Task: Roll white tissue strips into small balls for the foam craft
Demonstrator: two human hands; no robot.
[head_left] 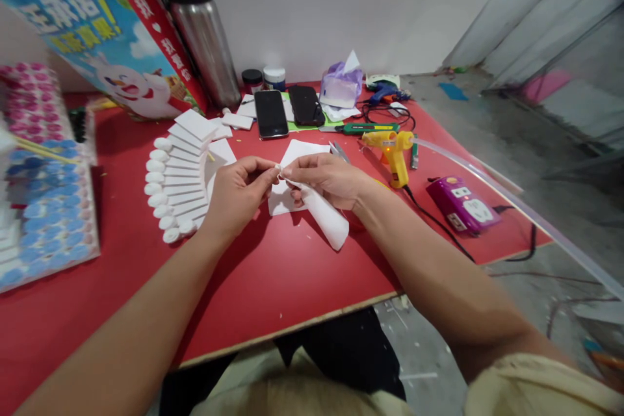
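My left hand [246, 192] and my right hand [331, 179] meet over the middle of the red table [292, 286]. Thumb and forefinger of each pinch the narrow end of a white paper piece. That white paper [327, 216] hangs down under my right palm, its wide end towards me. The pinched tip is small and partly covered by fingers. White sheets [305, 148] lie on the table behind and beneath the hands. Left of them, a fanned row of white strips [182, 172] ends in round white rolls [155, 177].
A yellow glue gun [396, 155] stands at right, near a purple power socket [461, 205] and a green cutter knife [370, 129]. Two phones [272, 114], a tissue pack [341, 86] and a steel flask [207, 39] line the back. Blue rolls [56, 214] sit in a tray at left.
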